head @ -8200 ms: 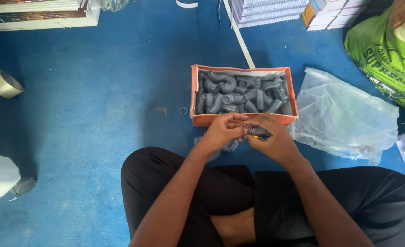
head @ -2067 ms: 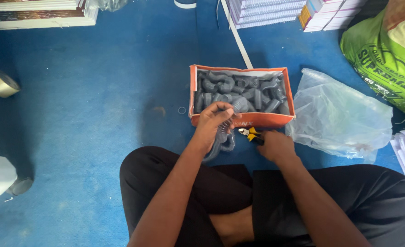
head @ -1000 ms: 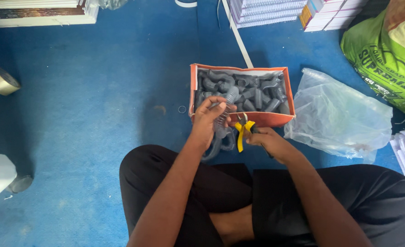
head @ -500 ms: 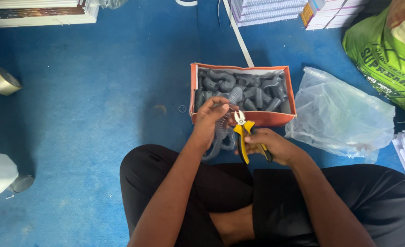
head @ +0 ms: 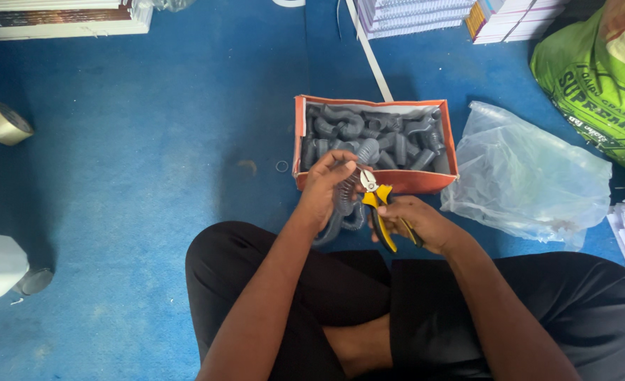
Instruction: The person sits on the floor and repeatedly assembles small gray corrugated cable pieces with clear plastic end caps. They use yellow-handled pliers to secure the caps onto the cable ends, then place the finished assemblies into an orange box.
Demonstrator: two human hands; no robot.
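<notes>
Head cam: our left hand [head: 330, 189] gripped a grey corrugated hose [head: 346, 201]; right hand [head: 415, 224] closed on yellow cutters [head: 377, 206], blades near it. Cutting step; next needs blades aligned w/ hose.

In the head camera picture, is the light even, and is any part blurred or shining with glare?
Head view: light is soft and fairly even; a dim shadow lies on the blue floor left of the orange box. The clear plastic bag shows mild glare. The left hand, right hand and yellow-handled cutters are sharp, without noticeable motion blur.
</notes>
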